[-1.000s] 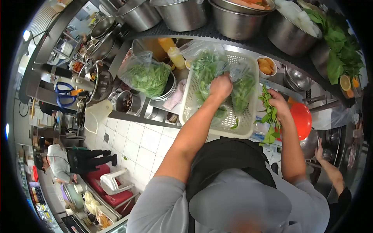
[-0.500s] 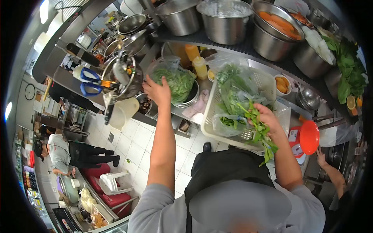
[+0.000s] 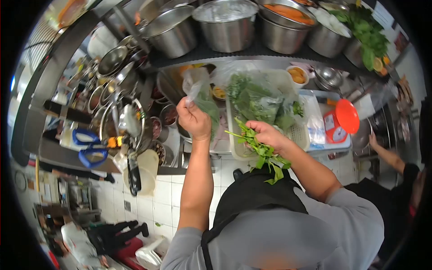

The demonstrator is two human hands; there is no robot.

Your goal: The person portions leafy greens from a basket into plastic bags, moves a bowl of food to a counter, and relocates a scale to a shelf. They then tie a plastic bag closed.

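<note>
My left hand is closed on the gathered top of a clear plastic bag with green leaves inside, lifted above the counter. My right hand grips a small bunch of leafy greens, stems pointing left and leaves hanging toward my apron. Behind that hand stands a white perforated basket, holding more bagged greens. Some loose leaves lie at the basket's right side.
Steel pots line the shelf above. Blue-handled scissors and a steel pot of utensils are at left. A red scale stands right of the basket. Another person's arm reaches in at far right.
My left hand has closed on the bag and raised it, where it was spread against it before. My right hand has drawn the greens left, toward the basket's near edge. The view has turned.
</note>
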